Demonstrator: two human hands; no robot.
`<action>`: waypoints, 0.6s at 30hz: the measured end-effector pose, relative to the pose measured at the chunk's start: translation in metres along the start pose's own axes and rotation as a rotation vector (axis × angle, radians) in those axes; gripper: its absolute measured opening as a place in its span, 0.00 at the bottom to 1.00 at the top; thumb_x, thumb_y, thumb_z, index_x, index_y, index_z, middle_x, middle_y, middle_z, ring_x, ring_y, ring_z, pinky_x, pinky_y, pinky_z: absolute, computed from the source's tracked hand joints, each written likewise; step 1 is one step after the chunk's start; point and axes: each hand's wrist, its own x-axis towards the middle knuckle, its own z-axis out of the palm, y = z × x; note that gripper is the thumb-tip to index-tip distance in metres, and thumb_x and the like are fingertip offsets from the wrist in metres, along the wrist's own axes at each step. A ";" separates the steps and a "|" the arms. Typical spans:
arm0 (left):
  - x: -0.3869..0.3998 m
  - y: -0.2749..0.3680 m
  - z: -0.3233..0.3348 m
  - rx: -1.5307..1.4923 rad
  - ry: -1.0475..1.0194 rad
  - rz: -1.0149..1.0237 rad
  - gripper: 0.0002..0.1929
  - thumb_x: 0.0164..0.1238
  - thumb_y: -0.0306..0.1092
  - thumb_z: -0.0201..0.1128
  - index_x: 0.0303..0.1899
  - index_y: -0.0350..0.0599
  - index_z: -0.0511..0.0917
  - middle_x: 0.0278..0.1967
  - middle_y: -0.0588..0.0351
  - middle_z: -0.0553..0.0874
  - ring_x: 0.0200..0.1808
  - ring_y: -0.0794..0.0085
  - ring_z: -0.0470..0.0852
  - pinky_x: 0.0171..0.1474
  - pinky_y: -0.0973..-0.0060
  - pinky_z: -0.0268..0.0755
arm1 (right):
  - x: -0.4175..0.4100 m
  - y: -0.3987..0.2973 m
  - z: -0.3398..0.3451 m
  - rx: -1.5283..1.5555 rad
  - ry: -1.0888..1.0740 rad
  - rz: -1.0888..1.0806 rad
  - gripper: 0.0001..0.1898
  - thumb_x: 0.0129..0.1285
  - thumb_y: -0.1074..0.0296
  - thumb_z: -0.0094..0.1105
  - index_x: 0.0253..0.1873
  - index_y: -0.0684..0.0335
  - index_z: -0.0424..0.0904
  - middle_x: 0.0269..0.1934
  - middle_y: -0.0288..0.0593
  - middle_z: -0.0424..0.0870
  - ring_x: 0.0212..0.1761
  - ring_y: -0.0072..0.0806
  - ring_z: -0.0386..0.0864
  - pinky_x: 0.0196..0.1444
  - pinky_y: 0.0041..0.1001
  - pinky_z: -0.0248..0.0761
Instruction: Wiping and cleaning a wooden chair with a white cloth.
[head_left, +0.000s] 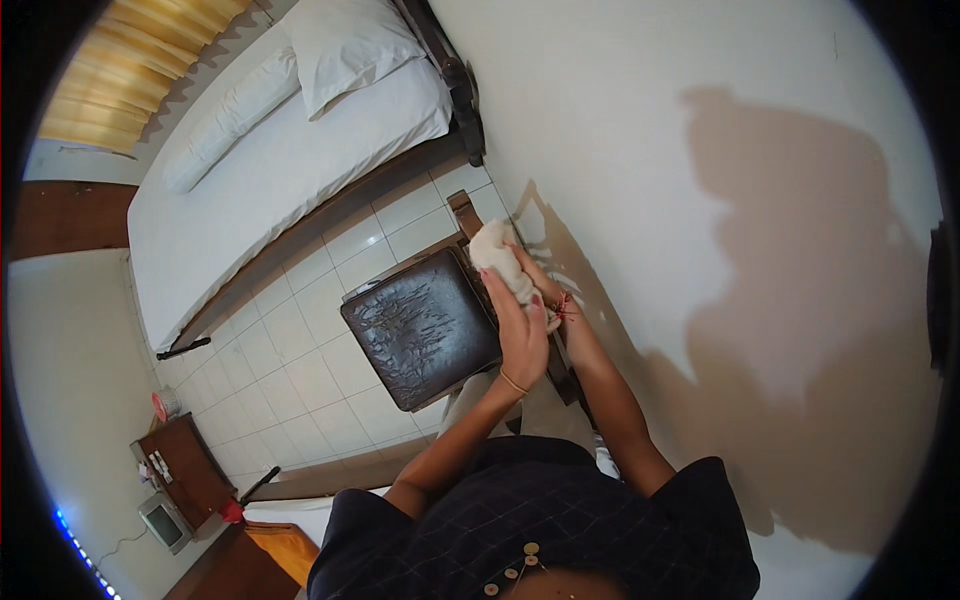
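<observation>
A bunched cream cloth (495, 251) lies over the top of the wooden chair back (465, 214), between my two hands. My left hand (519, 330) holds the near side of the cloth, its fingers straight and thumb raised along it. On the wall side, my right hand (538, 276) grips the same cloth, its fingers partly hidden behind the folds. In front of the chair back, to the left of my hands, is the dark brown padded seat (420, 326), its covering cracked and wrinkled. My legs are beside the chair.
A white wall (600, 150) stands close on the right. Beyond the chair is a wooden-framed bed (277, 180) with a white pillow (352, 52) and a bolster (232, 112). White floor tiles (315, 315) run between it and another bed. A cabinet (184, 469) and a small television (165, 523) stand at left.
</observation>
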 end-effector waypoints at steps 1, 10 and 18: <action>0.004 -0.009 -0.006 -0.155 0.068 -0.158 0.31 0.67 0.36 0.41 0.63 0.31 0.37 0.64 0.37 0.46 0.66 0.56 0.46 0.65 0.68 0.38 | 0.005 -0.040 0.046 -0.041 0.030 0.197 0.33 0.59 0.46 0.48 0.61 0.67 0.59 0.59 0.40 0.62 0.60 0.23 0.60 0.59 0.18 0.53; -0.026 -0.124 0.012 -0.438 -0.134 0.046 0.23 0.66 0.37 0.41 0.59 0.35 0.55 0.59 0.40 0.60 0.62 0.56 0.55 0.63 0.69 0.44 | -0.064 -0.017 0.132 -2.129 0.428 -0.393 0.23 0.57 0.69 0.44 0.60 0.61 0.62 0.62 0.47 0.57 0.63 0.43 0.56 0.58 0.49 0.52; 0.021 -0.146 0.003 0.097 -0.063 0.401 0.23 0.66 0.37 0.38 0.59 0.32 0.53 0.57 0.35 0.60 0.61 0.47 0.53 0.63 0.66 0.43 | -0.020 -0.017 0.133 -2.425 0.438 -0.408 0.27 0.57 0.67 0.43 0.62 0.68 0.55 0.63 0.47 0.56 0.65 0.34 0.54 0.62 0.43 0.49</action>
